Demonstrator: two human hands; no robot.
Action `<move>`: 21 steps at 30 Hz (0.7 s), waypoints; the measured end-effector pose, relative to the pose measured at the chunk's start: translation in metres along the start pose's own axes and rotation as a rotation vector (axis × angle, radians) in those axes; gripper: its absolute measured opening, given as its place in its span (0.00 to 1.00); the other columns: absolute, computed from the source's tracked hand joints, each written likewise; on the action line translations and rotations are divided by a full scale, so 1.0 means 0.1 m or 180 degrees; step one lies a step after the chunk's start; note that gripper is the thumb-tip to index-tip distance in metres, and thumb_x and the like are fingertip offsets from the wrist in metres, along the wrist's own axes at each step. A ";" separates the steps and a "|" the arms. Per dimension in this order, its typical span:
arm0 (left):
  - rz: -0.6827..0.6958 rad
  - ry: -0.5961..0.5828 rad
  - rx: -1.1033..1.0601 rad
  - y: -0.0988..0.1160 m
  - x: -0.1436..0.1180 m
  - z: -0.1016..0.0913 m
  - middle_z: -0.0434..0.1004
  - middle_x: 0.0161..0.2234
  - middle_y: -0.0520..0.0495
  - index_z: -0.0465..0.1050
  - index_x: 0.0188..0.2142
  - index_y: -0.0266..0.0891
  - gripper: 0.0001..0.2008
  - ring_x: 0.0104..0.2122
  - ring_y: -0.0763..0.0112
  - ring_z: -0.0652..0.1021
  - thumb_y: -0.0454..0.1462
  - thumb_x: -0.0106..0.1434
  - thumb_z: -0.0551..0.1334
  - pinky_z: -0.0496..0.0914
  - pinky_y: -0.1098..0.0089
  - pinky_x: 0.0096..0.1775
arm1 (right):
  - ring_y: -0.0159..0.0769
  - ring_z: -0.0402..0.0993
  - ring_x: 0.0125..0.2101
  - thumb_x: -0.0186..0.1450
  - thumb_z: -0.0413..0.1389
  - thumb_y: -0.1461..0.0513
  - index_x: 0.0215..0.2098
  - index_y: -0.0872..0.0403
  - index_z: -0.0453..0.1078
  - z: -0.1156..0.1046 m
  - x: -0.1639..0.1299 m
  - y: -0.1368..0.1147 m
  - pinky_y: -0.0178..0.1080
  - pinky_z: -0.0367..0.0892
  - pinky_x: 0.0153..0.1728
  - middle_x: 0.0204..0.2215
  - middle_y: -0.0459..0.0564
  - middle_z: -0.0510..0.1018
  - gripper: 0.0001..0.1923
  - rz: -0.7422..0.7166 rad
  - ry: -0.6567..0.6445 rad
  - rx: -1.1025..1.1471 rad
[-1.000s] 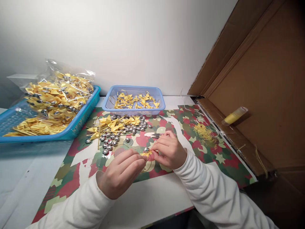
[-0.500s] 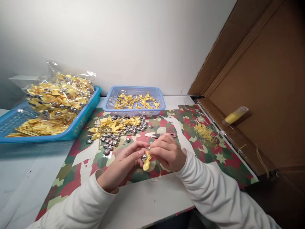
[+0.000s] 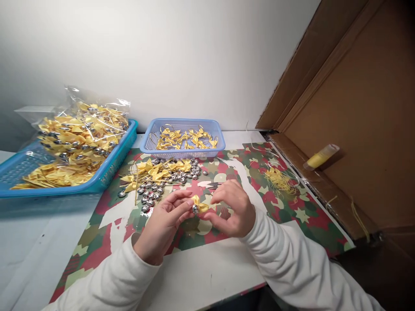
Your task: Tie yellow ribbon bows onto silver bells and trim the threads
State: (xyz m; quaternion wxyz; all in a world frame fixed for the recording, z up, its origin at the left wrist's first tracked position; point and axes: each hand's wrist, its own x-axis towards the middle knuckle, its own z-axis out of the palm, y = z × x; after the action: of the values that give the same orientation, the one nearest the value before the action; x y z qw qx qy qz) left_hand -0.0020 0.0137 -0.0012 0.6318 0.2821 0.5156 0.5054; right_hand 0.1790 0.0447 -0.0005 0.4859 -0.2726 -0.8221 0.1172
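Observation:
A small yellow ribbon bow (image 3: 200,204) with a silver bead at its middle is pinched between both my hands above the camouflage-patterned mat (image 3: 285,216). My left hand (image 3: 165,222) grips the bead side with thumb and forefinger. My right hand (image 3: 231,208) holds the bow's other end. Just beyond my hands lies a pile of loose silver beads (image 3: 152,190) mixed with more yellow bows and gold cords (image 3: 155,169).
A small light-blue basket (image 3: 152,137) of yellow bows stands at the back. A big blue tray (image 3: 112,166) at left holds a clear bag of beaded bows. Yellow thread scraps (image 3: 279,179) and small snips (image 3: 212,185) lie on the mat. Cardboard panels (image 3: 363,112) wall the right side.
The bow was turned in my fingers from hanging down to lying level, and both hands shifted slightly; my right fingers have spread a little.

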 end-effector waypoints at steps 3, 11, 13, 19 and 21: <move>-0.0010 0.0028 -0.0072 0.00 0.00 0.02 0.74 0.31 0.51 0.76 0.32 0.38 0.19 0.28 0.76 0.75 0.40 0.41 0.76 0.75 0.75 0.30 | 0.35 0.70 0.27 0.61 0.57 0.62 0.33 0.52 0.68 0.06 -0.02 -0.01 0.41 0.63 0.33 0.26 0.46 0.76 0.02 0.0230 -0.0201 0.0140; 0.1036 -0.0225 0.0884 0.00 -0.03 -0.07 0.77 0.31 0.48 0.77 0.33 0.40 0.08 0.29 0.70 0.77 0.39 0.55 0.66 0.74 0.71 0.29 | 0.33 0.73 0.29 0.61 0.58 0.65 0.33 0.54 0.75 0.06 -0.03 -0.03 0.37 0.70 0.32 0.28 0.47 0.79 0.03 0.1277 -0.0453 0.1094; 0.1763 -0.0271 0.1579 0.04 -0.04 -0.10 0.78 0.29 0.48 0.76 0.32 0.40 0.04 0.29 0.69 0.77 0.38 0.57 0.64 0.73 0.70 0.30 | 0.32 0.74 0.29 0.62 0.58 0.64 0.33 0.54 0.75 0.04 -0.01 -0.03 0.37 0.71 0.32 0.29 0.47 0.79 0.04 0.1393 -0.0567 0.1183; 0.2486 -0.0888 0.2750 0.19 -0.02 -0.15 0.76 0.26 0.49 0.72 0.29 0.40 0.05 0.27 0.69 0.75 0.35 0.61 0.60 0.71 0.69 0.31 | 0.31 0.74 0.28 0.63 0.57 0.65 0.32 0.55 0.75 0.02 0.01 0.00 0.35 0.71 0.32 0.28 0.46 0.78 0.05 0.1488 -0.0673 0.1418; 0.2423 -0.1079 0.2835 0.20 -0.02 -0.16 0.75 0.25 0.49 0.71 0.28 0.40 0.06 0.27 0.69 0.75 0.36 0.62 0.59 0.70 0.69 0.31 | 0.31 0.73 0.29 0.63 0.57 0.65 0.32 0.55 0.75 0.02 0.00 0.01 0.36 0.71 0.33 0.28 0.46 0.78 0.04 0.1431 -0.0702 0.1412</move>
State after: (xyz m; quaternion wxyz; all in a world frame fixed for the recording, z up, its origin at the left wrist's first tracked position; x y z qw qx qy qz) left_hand -0.0238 0.0161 0.0124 0.3013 0.7602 0.4327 0.3796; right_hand 0.1769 0.0458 -0.0018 0.4035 -0.3204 -0.7434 0.4264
